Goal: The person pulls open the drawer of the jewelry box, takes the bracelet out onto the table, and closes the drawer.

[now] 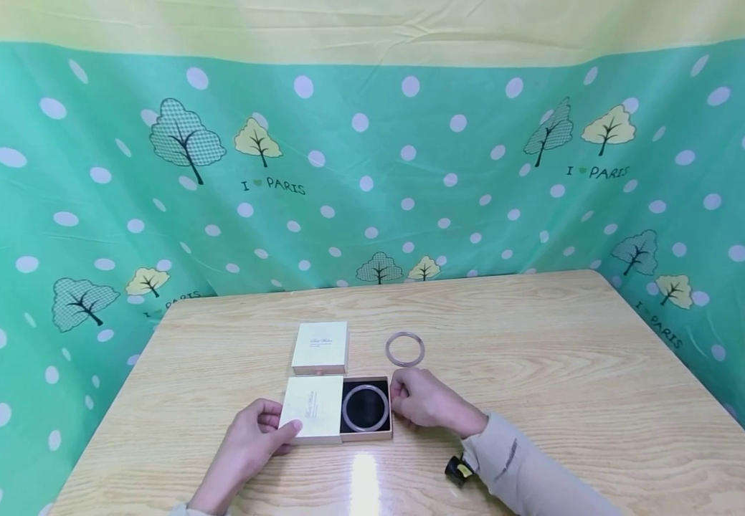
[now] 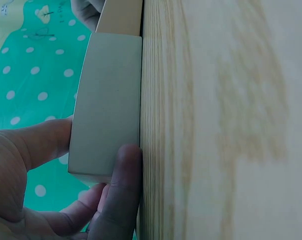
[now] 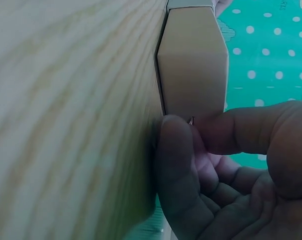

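A cream sleeve (image 1: 312,406) of a slide-out bangle box lies on the table, its brown drawer (image 1: 367,436) pulled out to the right. Inside the drawer, on a black lining (image 1: 366,408), rests a pale purple-grey bangle (image 1: 345,412). My left hand (image 1: 249,438) grips the sleeve's left end, thumb on top; in the left wrist view a finger (image 2: 125,170) lies along its side. At the drawer's right end, my right hand (image 1: 429,400) pinches a small pull tab (image 3: 191,120), mostly hidden by thumb and fingers in the right wrist view.
Behind the opened box lies a second cream box (image 1: 320,345), closed. Another similar bangle (image 1: 405,349) lies flat on the table (image 1: 540,344) beyond my right hand. A green dotted curtain (image 1: 372,165) hangs behind the table, and a black device (image 1: 457,471) sits at my right cuff.
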The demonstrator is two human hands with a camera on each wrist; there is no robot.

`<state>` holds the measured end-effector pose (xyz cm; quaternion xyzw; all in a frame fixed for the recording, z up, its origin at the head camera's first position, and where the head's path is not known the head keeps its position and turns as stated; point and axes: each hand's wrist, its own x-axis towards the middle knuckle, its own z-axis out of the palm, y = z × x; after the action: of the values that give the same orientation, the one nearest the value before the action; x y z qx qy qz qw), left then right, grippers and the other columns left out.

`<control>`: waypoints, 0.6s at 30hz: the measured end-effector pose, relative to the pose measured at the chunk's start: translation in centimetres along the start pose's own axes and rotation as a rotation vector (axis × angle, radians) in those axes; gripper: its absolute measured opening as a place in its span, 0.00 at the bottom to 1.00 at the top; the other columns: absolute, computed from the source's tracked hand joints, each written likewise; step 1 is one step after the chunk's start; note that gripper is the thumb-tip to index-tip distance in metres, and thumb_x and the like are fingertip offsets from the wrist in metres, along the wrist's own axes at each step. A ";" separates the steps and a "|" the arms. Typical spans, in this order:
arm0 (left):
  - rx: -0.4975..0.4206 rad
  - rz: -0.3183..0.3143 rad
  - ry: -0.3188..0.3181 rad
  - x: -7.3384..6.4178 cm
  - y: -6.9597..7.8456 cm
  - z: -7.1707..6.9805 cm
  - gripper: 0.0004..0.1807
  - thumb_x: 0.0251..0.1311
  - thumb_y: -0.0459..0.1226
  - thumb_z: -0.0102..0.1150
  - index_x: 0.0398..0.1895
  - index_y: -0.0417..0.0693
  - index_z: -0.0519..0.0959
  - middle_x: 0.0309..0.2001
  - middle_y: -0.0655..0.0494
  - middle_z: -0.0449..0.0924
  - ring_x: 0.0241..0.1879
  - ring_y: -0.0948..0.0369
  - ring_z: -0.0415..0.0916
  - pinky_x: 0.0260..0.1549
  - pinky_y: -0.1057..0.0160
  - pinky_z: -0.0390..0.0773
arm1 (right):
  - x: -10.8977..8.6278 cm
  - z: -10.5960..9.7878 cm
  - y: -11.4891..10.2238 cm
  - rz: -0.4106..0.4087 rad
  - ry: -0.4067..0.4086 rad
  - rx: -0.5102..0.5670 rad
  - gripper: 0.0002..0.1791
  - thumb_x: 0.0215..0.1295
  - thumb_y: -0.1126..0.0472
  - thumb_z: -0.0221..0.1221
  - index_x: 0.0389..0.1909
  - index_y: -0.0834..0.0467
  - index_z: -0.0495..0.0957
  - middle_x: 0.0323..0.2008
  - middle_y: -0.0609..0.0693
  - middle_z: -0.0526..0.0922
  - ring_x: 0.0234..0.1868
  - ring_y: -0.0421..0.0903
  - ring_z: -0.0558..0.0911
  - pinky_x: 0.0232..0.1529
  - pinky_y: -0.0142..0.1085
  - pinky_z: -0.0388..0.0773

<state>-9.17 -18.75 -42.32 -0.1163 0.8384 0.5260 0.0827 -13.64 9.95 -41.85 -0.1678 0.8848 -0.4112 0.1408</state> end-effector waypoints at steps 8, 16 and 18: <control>0.000 0.009 -0.007 0.0 0.1 0.0 0.25 0.48 0.32 0.71 0.45 0.28 0.70 0.35 0.43 0.71 0.31 0.56 0.74 0.27 0.63 0.83 | 0.2 -0.4 -0.2 -0.085 0.142 -0.084 0.07 0.60 0.69 0.52 0.27 0.55 0.74 0.19 0.43 0.72 0.20 0.38 0.71 0.20 0.31 0.69; 0.005 0.012 -0.010 -0.1 0.2 -0.1 0.25 0.49 0.32 0.71 0.46 0.28 0.70 0.35 0.43 0.71 0.31 0.57 0.74 0.27 0.63 0.83 | 0.4 -0.2 -0.7 -0.169 0.229 -0.051 0.04 0.62 0.64 0.56 0.28 0.54 0.76 0.22 0.41 0.75 0.24 0.36 0.74 0.26 0.29 0.74; 0.005 0.013 -0.011 -0.1 0.2 -0.1 0.25 0.49 0.32 0.71 0.46 0.28 0.70 0.35 0.43 0.71 0.31 0.57 0.74 0.27 0.63 0.83 | 0.4 -0.2 -0.8 -0.176 0.220 -0.042 0.04 0.62 0.63 0.57 0.29 0.53 0.76 0.23 0.41 0.76 0.25 0.37 0.74 0.28 0.30 0.75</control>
<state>-9.13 -18.75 -42.07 -0.1077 0.8400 0.5251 0.0842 -13.92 9.46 -41.18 -0.2015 0.8851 -0.4194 0.0028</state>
